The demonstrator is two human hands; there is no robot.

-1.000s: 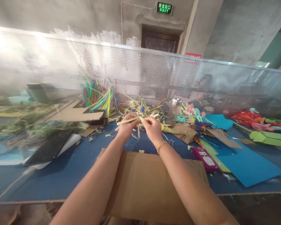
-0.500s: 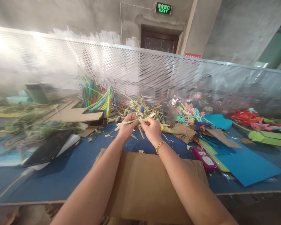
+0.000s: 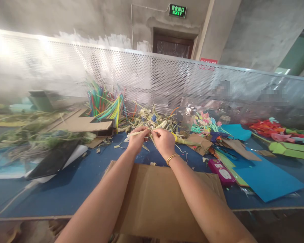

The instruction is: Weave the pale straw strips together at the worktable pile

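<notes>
My left hand (image 3: 138, 138) is closed in a pinch on pale, flat plant strips (image 3: 159, 127) that look like dried husk. Close beside it, my right hand (image 3: 165, 141) pinches the same strips, and the fingertips of both hands nearly meet. Strip ends stick out past the left fingers and above the right hand; where they cross is partly hidden by the fingers. Just beyond the hands lies a tangled heap of similar dried strips (image 3: 144, 116) with a small blue piece (image 3: 154, 118) in it. Under my forearms is a brown cardboard sheet (image 3: 159, 199).
A glass bottle (image 3: 188, 119) stands behind my right hand. To the right lie paper flowers (image 3: 205, 122), a purple pouch (image 3: 221, 172) and blue paper sheets (image 3: 271, 179). Colourful pipe cleaners (image 3: 98, 101), cut cardboard (image 3: 83, 123) and dried grass (image 3: 50, 136) are at left. A perforated metal screen (image 3: 136, 74) borders the table.
My fingertips have drawn slightly closer together on the strips, and the right hand has turned a little. The strips' visible ends have shifted slightly.
</notes>
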